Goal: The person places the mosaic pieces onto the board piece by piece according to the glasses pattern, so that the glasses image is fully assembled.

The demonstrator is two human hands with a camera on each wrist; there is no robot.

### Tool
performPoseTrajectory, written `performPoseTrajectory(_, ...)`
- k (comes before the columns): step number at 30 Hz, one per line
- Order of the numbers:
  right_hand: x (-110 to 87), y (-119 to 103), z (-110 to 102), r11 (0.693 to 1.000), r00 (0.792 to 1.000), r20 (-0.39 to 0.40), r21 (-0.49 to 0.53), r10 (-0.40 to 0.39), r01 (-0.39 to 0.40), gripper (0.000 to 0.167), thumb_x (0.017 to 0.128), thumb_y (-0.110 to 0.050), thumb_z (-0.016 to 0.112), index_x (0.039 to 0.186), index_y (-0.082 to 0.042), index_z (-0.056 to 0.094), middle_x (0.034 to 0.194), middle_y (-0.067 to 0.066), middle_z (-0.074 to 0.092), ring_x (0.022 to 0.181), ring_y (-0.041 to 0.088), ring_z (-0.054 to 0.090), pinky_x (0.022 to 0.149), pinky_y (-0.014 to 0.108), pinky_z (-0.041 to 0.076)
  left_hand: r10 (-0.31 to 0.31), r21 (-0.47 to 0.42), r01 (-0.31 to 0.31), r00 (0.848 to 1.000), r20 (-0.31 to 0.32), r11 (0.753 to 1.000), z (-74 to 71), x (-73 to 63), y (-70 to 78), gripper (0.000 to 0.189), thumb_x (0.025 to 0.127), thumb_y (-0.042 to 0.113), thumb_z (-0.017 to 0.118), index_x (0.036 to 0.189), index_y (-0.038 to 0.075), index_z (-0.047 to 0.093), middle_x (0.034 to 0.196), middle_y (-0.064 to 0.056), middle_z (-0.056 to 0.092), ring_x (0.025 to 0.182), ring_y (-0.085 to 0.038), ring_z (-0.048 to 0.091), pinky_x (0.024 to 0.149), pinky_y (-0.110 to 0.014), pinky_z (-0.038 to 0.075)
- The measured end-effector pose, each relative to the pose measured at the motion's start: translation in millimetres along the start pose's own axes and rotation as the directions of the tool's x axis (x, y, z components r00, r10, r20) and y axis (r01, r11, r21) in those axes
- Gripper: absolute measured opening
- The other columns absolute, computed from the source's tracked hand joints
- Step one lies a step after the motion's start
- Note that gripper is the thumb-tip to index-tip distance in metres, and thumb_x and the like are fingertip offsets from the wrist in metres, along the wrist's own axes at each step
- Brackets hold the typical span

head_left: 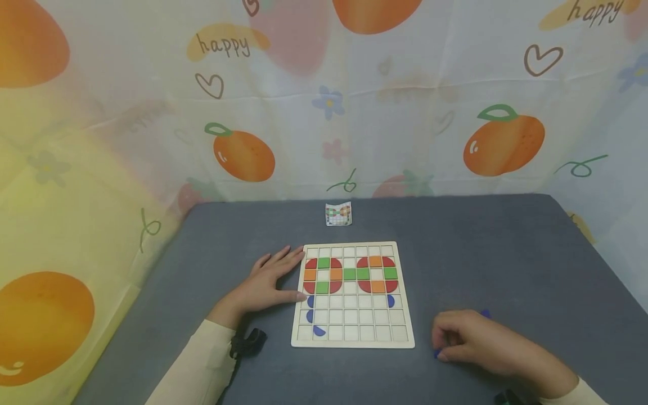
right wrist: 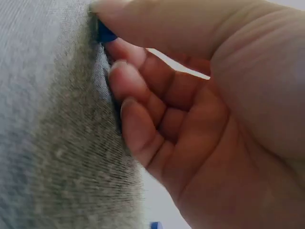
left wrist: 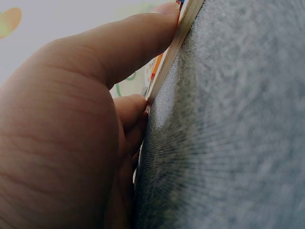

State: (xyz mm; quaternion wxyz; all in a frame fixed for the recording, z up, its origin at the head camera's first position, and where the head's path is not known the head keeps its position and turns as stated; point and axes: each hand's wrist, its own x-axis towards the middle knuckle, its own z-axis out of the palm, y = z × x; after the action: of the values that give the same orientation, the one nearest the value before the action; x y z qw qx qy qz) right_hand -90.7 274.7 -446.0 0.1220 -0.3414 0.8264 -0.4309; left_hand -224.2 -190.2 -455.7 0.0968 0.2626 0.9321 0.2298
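A square pale wooden grid board (head_left: 354, 345) lies on the table, with red, orange and green tiles in its upper rows and several blue rounded pieces (head_left: 319, 331) lower down. My left hand (head_left: 265, 284) rests along the board's left side with extended fingers, its thumb (left wrist: 152, 28) touching the edge. Right of the board, my right hand (head_left: 476, 340) is low over the tabletop, fingers curled. Between its thumb and index finger it pinches a small blue piece (right wrist: 105, 33), mostly covered by the fingers. Another blue piece (head_left: 486, 313) shows just behind that hand.
A small printed card (head_left: 338, 214) with a coloured grid pattern stands beyond the board, slightly bent. The grey cloth-covered table (head_left: 243, 225) meets a fruit-patterned curtain (head_left: 385, 124) at the back. A black strap (head_left: 248, 343) is round the left wrist.
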Motion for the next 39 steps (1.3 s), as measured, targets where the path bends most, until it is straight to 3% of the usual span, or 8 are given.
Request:
performPoseTrajectory(6, 5.1, 2.1, 5.9, 0.998, 0.989, -0.143, 0.053, 0.03, -0.023, 0.019, 0.097, -0.003, 0.082, 0.106, -0.02, 0.08, 0.098, -0.011, 0.069, 0.086, 0.008, 0.064, 0.072, 0.028, 0.054, 0.02, -0.006, -0.02, 1.0, -0.01, 1.0, -0.3, 0.1, 0.6, 0.108, 0.088, 0.072, 0.077, 0.173, 0.023, 0.034, 0.177, 0.009, 0.028, 0.165, -0.028, 0.011, 0.125, -0.065, 0.002)
performPoseTrajectory(10, 10.3, -1.7, 6.8, 0.969, 0.971, -0.168, 0.209, 0.169, -0.132, 0.012, 0.1, -0.005, 0.08, 0.11, -0.01, 0.079, 0.095, -0.003, 0.072, 0.083, 0.015, 0.07, 0.073, 0.029, 0.058, 0.025, -0.006, -0.025, 1.0, -0.012, 1.0, -1.0, 0.3, 1.8, 0.107, 0.088, 0.072, 0.077, 0.173, 0.022, 0.035, 0.177, 0.008, 0.028, 0.165, -0.029, 0.012, 0.125, -0.066, 0.002)
performPoseTrajectory(14, 16.7, -7.5, 9.4, 0.918, 0.925, -0.182, 0.287, 0.332, -0.273, 0.012, 0.101, -0.01, 0.079, 0.113, -0.005, 0.079, 0.092, 0.002, 0.074, 0.08, 0.018, 0.071, 0.071, 0.031, 0.06, 0.022, -0.012, -0.022, 1.0, -0.009, 1.0, -1.3, 0.0, 2.0, 0.107, 0.088, 0.072, 0.077, 0.173, 0.021, 0.035, 0.177, 0.007, 0.028, 0.165, -0.029, 0.012, 0.125, -0.066, 0.002)
performPoseTrajectory(19, 28.8, -11.9, 18.2, 0.881, 0.867, -0.248, 0.321, 0.432, -0.347, 0.017, 0.099, -0.011, 0.081, 0.113, -0.001, 0.079, 0.091, 0.004, 0.075, 0.078, 0.021, 0.07, 0.065, 0.031, 0.057, 0.005, -0.007, -0.005, 1.0, 0.0, 1.0, -0.5, -0.7, -1.6, 0.108, 0.088, 0.073, 0.077, 0.174, 0.024, 0.033, 0.177, 0.01, 0.026, 0.166, -0.026, 0.011, 0.126, -0.063, 0.001)
performPoseTrajectory(27, 53.3, -24.7, 30.8, 0.886, 0.851, -0.285, 0.29, 0.44, -0.361, 0.014, 0.095, -0.006, 0.083, 0.107, -0.002, 0.079, 0.087, 0.001, 0.071, 0.072, 0.021, 0.062, 0.059, 0.03, 0.05, 0.02, -0.03, -0.021, 1.0, -0.009, 0.999, -3.5, -1.0, 1.4, 0.107, 0.088, 0.07, 0.079, 0.173, 0.022, 0.034, 0.177, 0.008, 0.027, 0.165, -0.029, 0.011, 0.125, -0.066, 0.001)
performPoseTrajectory(35, 65.1, -33.2, 38.2, 0.857, 0.791, -0.331, 0.229, 0.515, -0.462, 0.01, 0.093, -0.005, 0.084, 0.099, -0.009, 0.077, 0.081, 0.0, 0.065, 0.073, 0.02, 0.06, 0.065, 0.03, 0.049, 0.019, -0.022, -0.019, 1.0, -0.001, 1.0, -3.8, 0.1, 2.9, 0.107, 0.088, 0.07, 0.078, 0.173, 0.021, 0.035, 0.177, 0.007, 0.028, 0.165, -0.03, 0.012, 0.125, -0.066, 0.001)
performPoseTrajectory(39, 61.5, -29.5, 34.7, 0.876, 0.804, -0.347, 0.198, 0.482, -0.44, 0.009, 0.094, -0.008, 0.083, 0.101, -0.008, 0.077, 0.082, -0.002, 0.064, 0.073, 0.019, 0.058, 0.065, 0.03, 0.048, 0.022, -0.021, -0.022, 1.0, -0.001, 1.0, -3.5, 0.1, 2.9, 0.107, 0.088, 0.07, 0.078, 0.173, 0.021, 0.035, 0.177, 0.007, 0.028, 0.165, -0.03, 0.012, 0.125, -0.066, 0.001)
